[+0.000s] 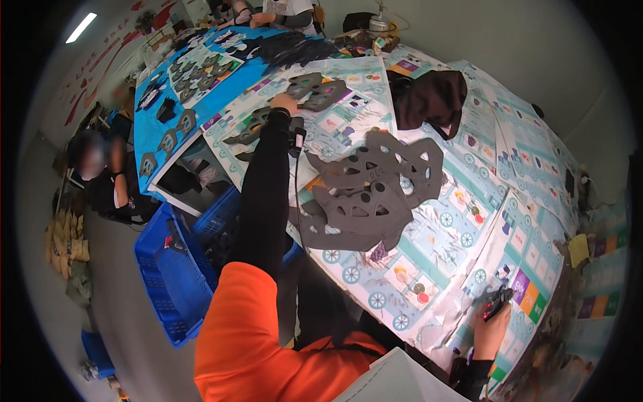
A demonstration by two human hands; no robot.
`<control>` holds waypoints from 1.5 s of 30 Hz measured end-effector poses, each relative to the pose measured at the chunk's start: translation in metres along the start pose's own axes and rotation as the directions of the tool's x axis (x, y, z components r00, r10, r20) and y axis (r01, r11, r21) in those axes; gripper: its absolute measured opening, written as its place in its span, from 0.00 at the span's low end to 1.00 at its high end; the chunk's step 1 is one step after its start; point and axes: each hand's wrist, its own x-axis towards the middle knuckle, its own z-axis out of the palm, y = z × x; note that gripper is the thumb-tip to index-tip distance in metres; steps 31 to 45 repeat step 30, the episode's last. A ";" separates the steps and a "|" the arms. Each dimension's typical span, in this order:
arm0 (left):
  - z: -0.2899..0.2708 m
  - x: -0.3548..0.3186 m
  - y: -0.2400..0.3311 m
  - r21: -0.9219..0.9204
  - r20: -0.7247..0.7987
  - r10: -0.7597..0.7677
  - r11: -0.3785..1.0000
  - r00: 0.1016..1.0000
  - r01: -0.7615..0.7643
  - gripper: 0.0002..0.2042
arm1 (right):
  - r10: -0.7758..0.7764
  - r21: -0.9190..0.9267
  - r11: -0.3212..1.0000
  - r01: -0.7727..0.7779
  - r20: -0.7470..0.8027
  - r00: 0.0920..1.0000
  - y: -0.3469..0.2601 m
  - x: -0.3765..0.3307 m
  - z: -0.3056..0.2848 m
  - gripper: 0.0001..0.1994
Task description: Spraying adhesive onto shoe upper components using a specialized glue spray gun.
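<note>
My left arm stretches across the table, and my left hand (285, 102) closes at the edge of a dark grey foam pad (321, 96) with cut-out holes. Its fingertips are partly hidden. More such pads (251, 126) lie beside that wrist. Nearer to me, several grey pads (372, 208) are heaped in an overlapping pile. Low on the right, my right hand (492, 328) is wrapped round a small black tool (497, 303) with a bit of red on it; its exact kind is unclear. It is held just over the patterned table cover (439, 241).
A dark brown cloth (435, 100) lies crumpled on the far right. Blue crates (175, 275) stand on the floor at left. Beyond, a blue-covered table part (221, 80) bears more pads and black pieces. One person (110, 174) sits at left; others (281, 17) are at the far end.
</note>
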 end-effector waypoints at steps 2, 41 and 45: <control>-0.022 -0.012 0.006 -0.281 0.088 -0.177 0.940 0.980 0.195 0.23 | 0.003 -0.028 1.000 -0.004 -0.046 0.999 0.001 0.000 0.000 0.21; -0.222 -0.340 0.231 -0.933 -0.280 -0.039 -0.225 0.959 -0.282 0.12 | 0.048 0.892 0.452 -0.015 -0.007 0.999 -0.023 -0.021 -0.166 0.24; -0.222 -0.340 0.231 -0.933 -0.280 -0.039 -0.225 0.959 -0.282 0.12 | 0.048 0.892 0.452 -0.015 -0.007 0.999 -0.023 -0.021 -0.166 0.24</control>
